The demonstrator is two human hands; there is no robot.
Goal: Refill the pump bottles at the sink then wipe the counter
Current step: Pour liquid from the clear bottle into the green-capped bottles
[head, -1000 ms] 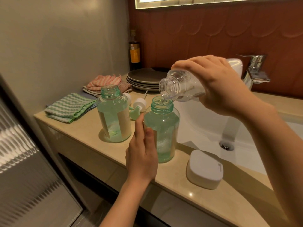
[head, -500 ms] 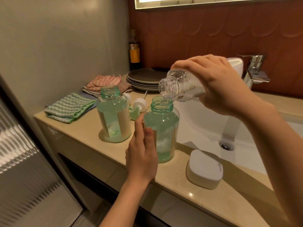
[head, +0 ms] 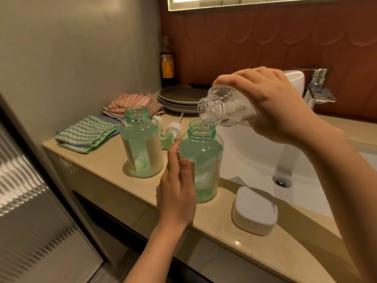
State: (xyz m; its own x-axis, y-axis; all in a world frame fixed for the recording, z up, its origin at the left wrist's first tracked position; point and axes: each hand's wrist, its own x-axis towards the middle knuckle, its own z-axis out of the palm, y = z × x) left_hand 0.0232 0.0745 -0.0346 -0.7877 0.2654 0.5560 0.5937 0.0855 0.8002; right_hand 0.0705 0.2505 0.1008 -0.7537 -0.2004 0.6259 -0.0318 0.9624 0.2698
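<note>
My right hand is clamped on the tilted clear refill bottle, trickling into the green pump bottle near the counter edge, steadied by my left hand wrapped at its 8 o'clock. Tilting further risks overshooting that narrow neck and spilling.

Your left hand is low, its thumb and fingers wrapped around the side of the near green see-through bottle. Your right hand is up higher, gripping a clear plastic bottle tipped mouth-down above your left hand.
</note>
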